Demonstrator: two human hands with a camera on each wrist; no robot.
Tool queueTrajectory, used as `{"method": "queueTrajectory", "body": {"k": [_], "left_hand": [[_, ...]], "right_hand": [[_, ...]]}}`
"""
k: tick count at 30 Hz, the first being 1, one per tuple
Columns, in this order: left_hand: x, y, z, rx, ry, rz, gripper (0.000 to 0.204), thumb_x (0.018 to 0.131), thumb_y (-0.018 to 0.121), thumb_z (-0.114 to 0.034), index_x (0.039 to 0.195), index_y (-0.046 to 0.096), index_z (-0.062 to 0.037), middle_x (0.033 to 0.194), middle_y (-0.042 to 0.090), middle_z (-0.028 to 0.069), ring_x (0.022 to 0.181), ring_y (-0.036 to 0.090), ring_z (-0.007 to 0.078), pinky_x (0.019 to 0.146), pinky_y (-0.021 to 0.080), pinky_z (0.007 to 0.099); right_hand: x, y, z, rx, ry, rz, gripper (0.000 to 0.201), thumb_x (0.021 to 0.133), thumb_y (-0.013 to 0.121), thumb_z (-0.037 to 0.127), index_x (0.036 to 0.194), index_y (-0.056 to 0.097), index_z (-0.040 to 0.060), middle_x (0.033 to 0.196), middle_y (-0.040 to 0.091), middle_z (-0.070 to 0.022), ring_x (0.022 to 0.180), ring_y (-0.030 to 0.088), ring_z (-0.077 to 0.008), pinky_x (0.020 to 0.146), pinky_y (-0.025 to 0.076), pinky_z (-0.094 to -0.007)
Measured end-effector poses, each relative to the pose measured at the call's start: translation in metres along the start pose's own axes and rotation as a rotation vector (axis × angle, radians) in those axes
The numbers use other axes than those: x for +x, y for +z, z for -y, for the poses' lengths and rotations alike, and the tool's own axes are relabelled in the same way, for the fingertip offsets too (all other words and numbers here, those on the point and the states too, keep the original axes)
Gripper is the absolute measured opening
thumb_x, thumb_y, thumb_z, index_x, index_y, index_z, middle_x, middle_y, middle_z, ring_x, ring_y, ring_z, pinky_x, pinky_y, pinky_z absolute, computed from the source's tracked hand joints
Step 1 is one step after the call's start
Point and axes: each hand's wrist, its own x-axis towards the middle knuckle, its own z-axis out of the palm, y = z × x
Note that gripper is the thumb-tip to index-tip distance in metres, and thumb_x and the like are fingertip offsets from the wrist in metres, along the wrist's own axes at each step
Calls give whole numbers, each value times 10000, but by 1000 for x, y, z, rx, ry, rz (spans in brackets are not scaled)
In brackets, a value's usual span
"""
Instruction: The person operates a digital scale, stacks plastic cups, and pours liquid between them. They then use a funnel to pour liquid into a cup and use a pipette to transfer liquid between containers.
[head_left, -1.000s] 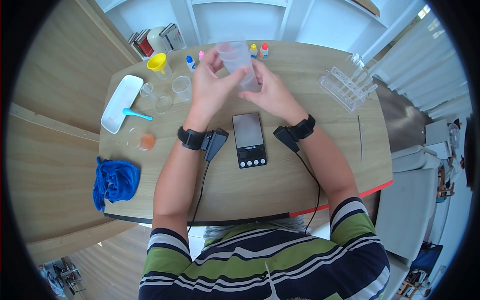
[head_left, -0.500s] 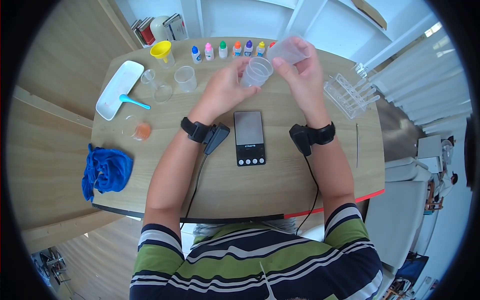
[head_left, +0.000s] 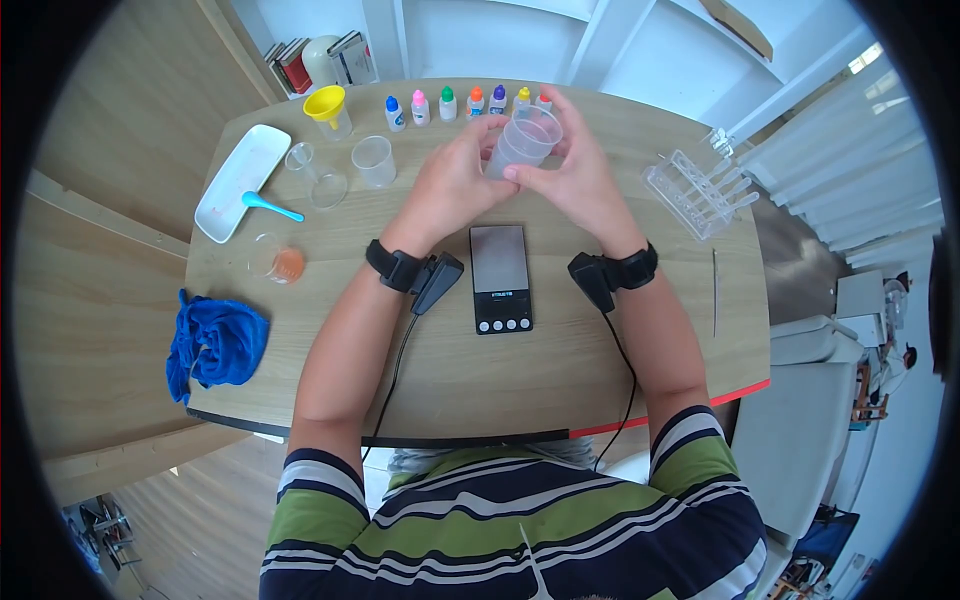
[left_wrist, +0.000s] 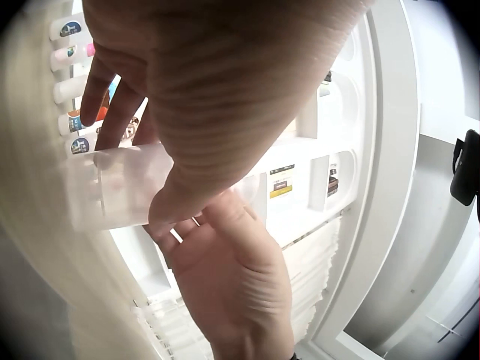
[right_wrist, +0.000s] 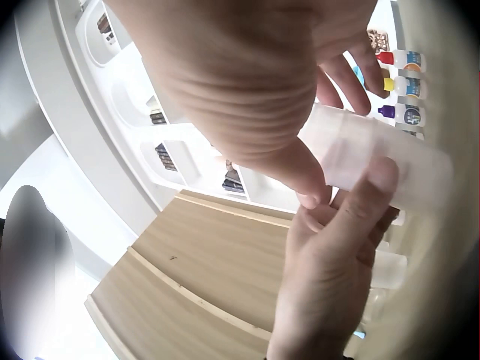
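Note:
Clear plastic cups [head_left: 524, 138], nested in a stack, are held up between both hands above the back of the table. The left hand [head_left: 455, 185] grips the stack from its left side; in the right wrist view the left thumb lies along the cup wall [right_wrist: 420, 174]. On the other side, the right hand [head_left: 580, 180] curls its fingers and thumb round the upper part of the stack. Seen from the left wrist, the cup wall [left_wrist: 112, 187] shows beside the fingers. How many cups are nested cannot be told.
A black scale [head_left: 500, 265] lies in front of the hands. Small dropper bottles [head_left: 447, 104] line the back edge. To the left are a cup [head_left: 374, 162], yellow funnel [head_left: 325, 102], white tray [head_left: 215, 208] and blue cloth [head_left: 222, 345]; a tube rack [head_left: 695, 190] stands right.
The stack was split between the hands half a second ago. The right hand has moved left with its cup, which now sits in the cups held by the left hand.

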Motion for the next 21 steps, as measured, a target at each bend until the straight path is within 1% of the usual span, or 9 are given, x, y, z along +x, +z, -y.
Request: {"method": "queueTrajectory", "body": {"k": [3,5,7,8,12,14,17,19,21], "left_hand": [[2,2,5,24,20,-9,708,832,893,-237,1462,618,-65,1293,784,178,1176,753,333,1004,594,437],[2,-2,2,38,34,-17,716,828,895,-238,1467,619,-69,1279,788,174,1167,754,331,997,594,440],[-2,-6,-1,315,-20,25,760,816,912,-258,1486,612,-63,1250,794,163,1147,755,320,976,596,439],[-4,-6,1,313,-23,18,760,816,912,-258,1486,612,-63,1250,794,163,1147,755,320,976,596,439],[1,-5,12,137,-15,-47,791,816,932,-267,1499,600,-49,1234,796,132,1103,750,270,968,593,414],[6,-7,7,17,26,-113,797,824,934,-270,1505,590,-41,1244,794,118,1098,745,246,982,585,400],[11,-16,-7,-132,50,-240,793,845,934,-232,1517,566,-26,1268,786,95,1140,723,203,1045,549,380],[9,-18,-18,-331,147,-328,798,855,934,-199,1523,545,-2,1298,777,91,1199,705,188,1102,511,381],[6,-19,-27,-309,177,-317,806,863,928,-169,1542,525,-5,1328,765,108,1240,695,190,1125,510,395]], "right_hand": [[0,2,-2,59,37,-7,1047,817,955,112,1683,372,47,1410,678,-132,1286,672,-216,1137,529,-430],[1,1,-2,-34,-94,-75,1005,830,943,84,1667,389,42,1383,687,-141,1247,683,-206,1098,558,-411],[5,-7,1,104,-110,-175,973,819,947,99,1634,423,24,1371,695,-145,1213,699,-219,1043,578,-390],[7,-13,4,243,-128,-273,942,807,952,115,1602,457,6,1359,702,-149,1180,715,-233,988,598,-369],[10,-36,0,135,-119,-344,892,814,952,108,1571,488,18,1358,698,-152,1161,717,-227,967,602,-363],[11,-35,-12,15,55,-243,891,816,942,110,1580,490,37,1352,702,-160,1142,722,-220,961,602,-361],[7,-18,-15,-33,146,-90,896,813,926,116,1589,483,47,1324,722,-175,1129,731,-236,967,600,-375],[4,-4,-18,-57,102,-38,910,810,920,120,1598,470,45,1307,730,-183,1130,735,-258,972,598,-391],[-2,9,-19,-85,58,22,924,806,913,124,1606,457,43,1289,738,-191,1132,739,-280,976,595,-407]]}}
